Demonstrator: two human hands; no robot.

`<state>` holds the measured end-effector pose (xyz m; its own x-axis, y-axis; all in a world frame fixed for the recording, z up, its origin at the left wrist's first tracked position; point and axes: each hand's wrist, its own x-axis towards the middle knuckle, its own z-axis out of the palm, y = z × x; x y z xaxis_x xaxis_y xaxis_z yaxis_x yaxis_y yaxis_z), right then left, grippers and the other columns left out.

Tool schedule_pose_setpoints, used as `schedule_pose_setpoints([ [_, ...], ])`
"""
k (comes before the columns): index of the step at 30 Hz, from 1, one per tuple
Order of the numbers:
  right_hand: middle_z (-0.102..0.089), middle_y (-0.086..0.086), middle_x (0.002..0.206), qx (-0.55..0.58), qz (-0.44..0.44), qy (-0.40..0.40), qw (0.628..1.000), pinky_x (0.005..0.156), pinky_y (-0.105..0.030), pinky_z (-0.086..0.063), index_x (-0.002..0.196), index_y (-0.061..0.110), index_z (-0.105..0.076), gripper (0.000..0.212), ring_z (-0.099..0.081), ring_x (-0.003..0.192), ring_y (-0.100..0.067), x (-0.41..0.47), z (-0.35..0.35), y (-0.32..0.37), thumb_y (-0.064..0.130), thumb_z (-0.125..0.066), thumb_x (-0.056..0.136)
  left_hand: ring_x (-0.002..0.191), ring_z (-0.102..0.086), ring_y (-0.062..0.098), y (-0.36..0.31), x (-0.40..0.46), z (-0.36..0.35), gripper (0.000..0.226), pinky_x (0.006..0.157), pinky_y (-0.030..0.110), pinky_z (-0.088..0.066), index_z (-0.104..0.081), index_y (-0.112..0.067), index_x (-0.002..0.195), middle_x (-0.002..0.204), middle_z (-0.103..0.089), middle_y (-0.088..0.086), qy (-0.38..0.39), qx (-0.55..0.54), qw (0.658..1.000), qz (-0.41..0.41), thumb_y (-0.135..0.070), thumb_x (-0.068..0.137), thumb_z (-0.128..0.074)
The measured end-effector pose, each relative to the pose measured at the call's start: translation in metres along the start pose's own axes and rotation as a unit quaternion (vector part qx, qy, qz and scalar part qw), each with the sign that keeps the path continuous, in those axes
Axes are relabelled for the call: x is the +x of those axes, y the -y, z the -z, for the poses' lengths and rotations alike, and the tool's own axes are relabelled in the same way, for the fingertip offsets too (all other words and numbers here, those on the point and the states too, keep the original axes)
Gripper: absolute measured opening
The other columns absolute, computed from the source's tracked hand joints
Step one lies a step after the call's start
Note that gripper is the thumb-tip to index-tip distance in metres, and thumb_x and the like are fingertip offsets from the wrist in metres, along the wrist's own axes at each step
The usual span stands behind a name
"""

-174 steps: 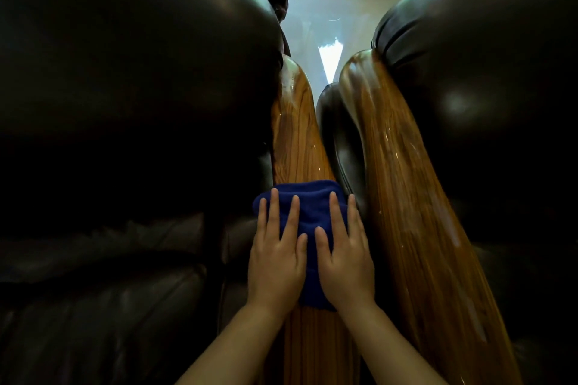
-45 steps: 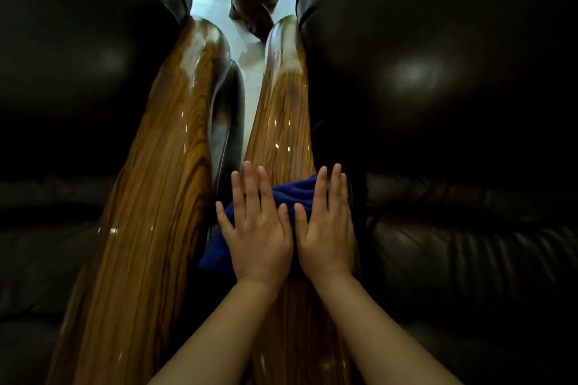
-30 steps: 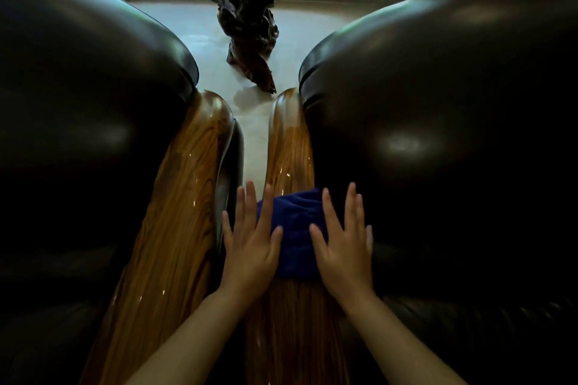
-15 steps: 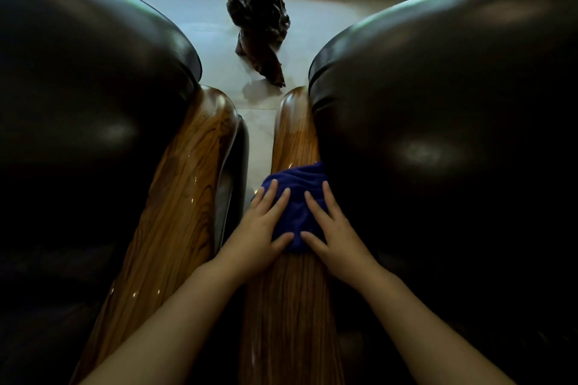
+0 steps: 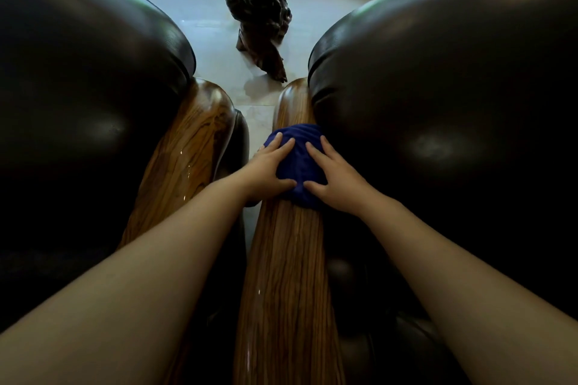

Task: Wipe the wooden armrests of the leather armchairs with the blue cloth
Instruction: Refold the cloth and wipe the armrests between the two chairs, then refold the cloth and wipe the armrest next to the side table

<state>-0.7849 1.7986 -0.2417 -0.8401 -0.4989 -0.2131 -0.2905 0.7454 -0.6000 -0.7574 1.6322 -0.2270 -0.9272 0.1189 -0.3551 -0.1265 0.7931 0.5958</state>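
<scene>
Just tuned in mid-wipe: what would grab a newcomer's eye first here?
Probably the deep blue cloth, bunched on the right-hand glossy wooden armrest at centre, pressed flat under the left hand and right hand. Bulging black leather armchair sides fill both flanks. A gnarled dark carved sculpture stands on the pale floor beyond.

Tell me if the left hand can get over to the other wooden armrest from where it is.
Probably yes: the left hand sits on the blue cloth, and only a narrow open gap separates it from the left armrest.
</scene>
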Motion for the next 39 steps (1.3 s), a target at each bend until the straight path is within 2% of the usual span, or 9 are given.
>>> schedule_pose_setpoints([
  [5,-0.008,-0.001,0.157,0.039,-0.002,-0.054,0.998,0.101,-0.015,-0.007,0.143,0.026,-0.027,0.072,-0.011,0.142,-0.015,-0.006,-0.002,0.001,0.025,-0.065,0.082,0.143,-0.011,0.018,0.002,-0.009,-0.004,0.079,0.113,0.032,-0.016,-0.024,-0.025,0.143,0.157,-0.01,-0.001,-0.082,-0.059,0.994,-0.028,-0.02,0.078,-0.068],
  [10,-0.036,-0.003,0.148,0.022,-0.004,-0.135,0.991,0.101,-0.017,-0.017,0.132,0.023,-0.047,0.058,-0.031,0.135,-0.017,-0.021,-0.008,0.009,0.02,-0.068,0.079,0.14,-0.023,0.018,0.003,-0.026,-0.005,0.068,0.113,0.036,-0.02,-0.037,-0.027,0.137,0.153,-0.026,-0.003,-0.11,-0.029,0.993,-0.022,-0.019,0.078,-0.069],
  [13,-0.049,-0.003,0.134,-0.017,0.001,-0.161,0.987,0.098,-0.027,-0.036,0.12,0.021,-0.059,0.044,-0.047,0.121,-0.018,-0.037,-0.015,0.016,0.023,-0.068,0.077,0.134,-0.036,0.019,-0.002,-0.045,-0.013,0.054,0.113,0.04,-0.028,-0.048,-0.023,0.13,0.146,-0.041,0.001,-0.16,-0.009,0.987,-0.027,-0.014,0.08,-0.065],
  [16,-0.056,0.002,0.109,-0.028,-0.004,-0.149,0.988,0.081,-0.028,-0.047,0.101,0.024,-0.065,0.023,-0.055,0.096,-0.014,-0.054,-0.014,0.023,0.024,-0.067,0.078,0.123,-0.05,0.019,-0.008,-0.07,-0.023,0.039,0.106,0.038,-0.039,-0.055,-0.02,0.121,0.134,-0.054,0.004,-0.196,0.016,0.98,-0.026,-0.012,0.083,-0.06],
  [20,-0.062,0.008,0.09,0.099,-0.026,-0.002,0.995,0.069,-0.021,-0.047,0.09,0.03,-0.065,0.016,-0.059,0.083,-0.006,-0.077,0.025,0.035,0.022,-0.07,0.077,0.101,-0.059,0.013,-0.022,-0.093,0.003,0.032,0.091,0.03,-0.049,-0.061,-0.016,0.111,0.115,-0.064,0.005,-0.119,-0.049,0.992,-0.003,-0.01,0.08,-0.064],
  [25,-0.067,0.002,0.084,0.143,-0.034,0.042,0.988,0.057,-0.021,-0.05,0.082,0.03,-0.066,0.015,-0.065,0.075,-0.01,-0.118,0.106,0.074,0.02,-0.074,0.073,0.083,-0.063,0.007,-0.078,-0.128,0.066,0.021,0.074,0.024,-0.055,-0.066,-0.019,0.098,0.093,-0.068,-0.001,-0.037,-0.067,0.997,-0.023,-0.015,0.078,-0.067],
  [29,-0.068,-0.002,0.081,0.148,-0.026,0.021,0.988,0.06,-0.03,-0.055,0.081,0.027,-0.067,0.016,-0.065,0.071,-0.015,-0.184,0.182,0.116,0.016,-0.074,0.073,0.086,-0.064,0.016,-0.152,-0.18,0.118,0.022,0.081,0.029,-0.054,-0.066,-0.016,0.098,0.093,-0.068,0.003,-0.008,-0.075,0.996,-0.05,-0.011,0.076,-0.067],
  [33,-0.068,-0.003,0.076,0.127,-0.035,0.0,0.991,0.056,-0.032,-0.053,0.088,0.018,-0.069,0.017,-0.064,0.065,-0.018,-0.264,0.249,0.146,0.012,-0.073,0.073,0.078,-0.063,0.011,-0.229,-0.238,0.143,0.024,0.068,0.015,-0.053,-0.066,-0.013,0.099,0.088,-0.067,0.001,0.033,-0.059,0.993,-0.092,-0.004,0.077,-0.066],
  [39,-0.068,-0.004,0.089,0.144,-0.071,-0.043,0.986,0.062,-0.028,-0.056,0.091,0.02,-0.067,0.017,-0.067,0.079,-0.017,-0.405,0.32,0.139,0.013,-0.07,0.075,0.088,-0.062,0.02,-0.353,-0.298,0.12,0.031,0.084,0.032,-0.052,-0.066,-0.009,0.104,0.097,-0.068,0.009,0.062,-0.034,0.987,-0.145,0.0,0.075,-0.068],
])
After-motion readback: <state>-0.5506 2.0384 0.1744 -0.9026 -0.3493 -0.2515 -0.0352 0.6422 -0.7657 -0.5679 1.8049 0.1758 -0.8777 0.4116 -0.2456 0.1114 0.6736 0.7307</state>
